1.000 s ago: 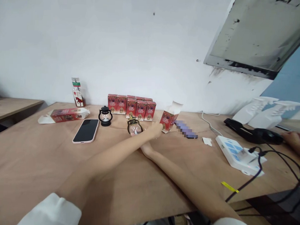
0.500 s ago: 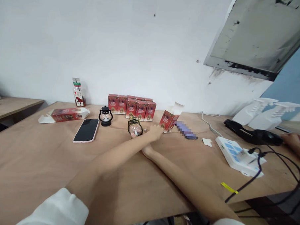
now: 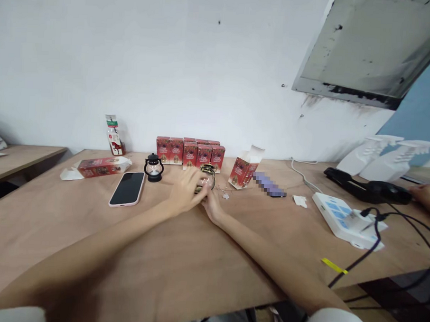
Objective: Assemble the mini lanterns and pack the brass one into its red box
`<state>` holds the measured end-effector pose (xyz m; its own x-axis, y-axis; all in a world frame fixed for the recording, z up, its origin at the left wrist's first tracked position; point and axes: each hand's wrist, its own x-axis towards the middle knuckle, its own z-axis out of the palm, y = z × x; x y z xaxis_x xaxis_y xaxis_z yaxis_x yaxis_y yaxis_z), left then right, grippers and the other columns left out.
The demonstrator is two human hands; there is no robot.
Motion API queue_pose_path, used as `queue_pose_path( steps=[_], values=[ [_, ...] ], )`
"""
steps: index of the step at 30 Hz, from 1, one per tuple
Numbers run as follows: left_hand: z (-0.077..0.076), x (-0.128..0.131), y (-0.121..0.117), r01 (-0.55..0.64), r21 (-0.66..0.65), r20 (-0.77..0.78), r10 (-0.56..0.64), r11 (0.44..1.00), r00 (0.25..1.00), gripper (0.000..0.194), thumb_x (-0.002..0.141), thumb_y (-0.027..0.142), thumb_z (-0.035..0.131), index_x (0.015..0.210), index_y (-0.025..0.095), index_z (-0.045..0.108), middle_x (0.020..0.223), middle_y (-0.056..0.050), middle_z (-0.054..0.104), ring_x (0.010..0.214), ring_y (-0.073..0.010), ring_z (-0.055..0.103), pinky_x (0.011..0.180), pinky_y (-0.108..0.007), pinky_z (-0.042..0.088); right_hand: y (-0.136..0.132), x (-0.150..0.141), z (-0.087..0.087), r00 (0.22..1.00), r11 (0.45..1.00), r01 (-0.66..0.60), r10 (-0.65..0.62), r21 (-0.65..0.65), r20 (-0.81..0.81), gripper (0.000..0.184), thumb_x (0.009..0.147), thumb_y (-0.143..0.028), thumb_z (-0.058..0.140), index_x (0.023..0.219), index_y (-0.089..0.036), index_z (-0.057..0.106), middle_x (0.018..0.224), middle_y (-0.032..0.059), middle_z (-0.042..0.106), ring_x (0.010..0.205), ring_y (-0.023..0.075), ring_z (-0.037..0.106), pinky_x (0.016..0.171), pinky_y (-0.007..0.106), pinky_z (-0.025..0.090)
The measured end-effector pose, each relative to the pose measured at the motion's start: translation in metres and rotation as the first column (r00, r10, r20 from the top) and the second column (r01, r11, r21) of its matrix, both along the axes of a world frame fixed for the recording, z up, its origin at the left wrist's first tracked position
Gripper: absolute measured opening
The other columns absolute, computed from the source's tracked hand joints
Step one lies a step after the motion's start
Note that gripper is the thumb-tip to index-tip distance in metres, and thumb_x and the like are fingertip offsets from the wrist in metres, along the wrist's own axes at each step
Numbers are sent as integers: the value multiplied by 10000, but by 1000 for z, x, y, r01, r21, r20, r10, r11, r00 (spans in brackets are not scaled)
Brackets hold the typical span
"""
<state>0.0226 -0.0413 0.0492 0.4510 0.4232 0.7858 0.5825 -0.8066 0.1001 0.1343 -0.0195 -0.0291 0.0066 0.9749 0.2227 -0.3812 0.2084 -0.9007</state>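
Note:
A small gold-coloured lantern (image 3: pixel 208 169) with a clear globe is held between my two hands just above the table. My left hand (image 3: pixel 185 192) is closed on its left side, fingers across the globe. From below and the right, my right hand (image 3: pixel 213 206) grips it, its fingers partly hidden. Right of the hands lies a small white piece (image 3: pixel 226 196) with thin strands, too small to name. An opened red box (image 3: pixel 241 173) stands beyond it, its white flaps up. Left of my hands, a black lantern (image 3: pixel 153 169) stands upright.
Several closed red boxes (image 3: pixel 190 154) stand at the wall. An opened box (image 3: pixel 102 167) lies by a phone (image 3: pixel 127 189) and a bottle (image 3: pixel 114 137). Rightward are a pixelated purple thing (image 3: pixel 269 184), power strip (image 3: pixel 335 216), cables, white spray bottles (image 3: pixel 389 159) and another person's hand (image 3: pixel 425 195).
My left hand has moved left, from beside the opened box back onto the gold lantern. The lantern has shifted slightly right and the small white piece now shows on the table.

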Motion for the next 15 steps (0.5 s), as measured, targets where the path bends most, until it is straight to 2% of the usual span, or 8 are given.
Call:
queue_pose_path(
  steps=[3, 7, 12, 15],
  values=[
    [-24, -24, 1, -36, -253, 217, 93, 967, 972, 112, 842, 266, 421, 803, 187, 490, 783, -26, 558, 734, -149, 507, 694, -282, 420, 2, 5, 3, 992, 990, -45, 28, -135, -120, 415, 705, -606, 591, 763, -196, 610, 752, 59, 688, 831, 224, 661, 701, 342, 545],
    [-47, -21, 12, 74, -487, 286, 79, 871, 955, 118, 792, 249, 465, 710, 176, 508, 705, 5, 543, 666, -123, 495, 654, -254, 417, 2, 11, 9, 984, 976, -57, 19, -209, -179, 450, 707, -644, 560, 748, -199, 613, 743, 68, 697, 822, 218, 671, 710, 332, 549],
    [-56, -5, 19, 248, -618, 426, 53, 746, 903, 83, 732, 216, 541, 748, 152, 591, 672, 15, 561, 612, -102, 490, 608, -228, 409, -1, 10, 13, 977, 981, -96, 60, -171, -204, 458, 681, -655, 578, 796, -212, 597, 818, 57, 707, 877, 216, 663, 721, 335, 548],
    [-58, 4, 22, 274, -609, 489, 81, 744, 868, 144, 715, 265, 603, 791, 143, 613, 673, 18, 560, 597, -96, 479, 591, -221, 404, 1, 11, 14, 982, 992, -63, 42, -107, -185, 452, 657, -628, 616, 825, -209, 602, 848, 48, 706, 889, 208, 656, 727, 321, 539]
  ],
)
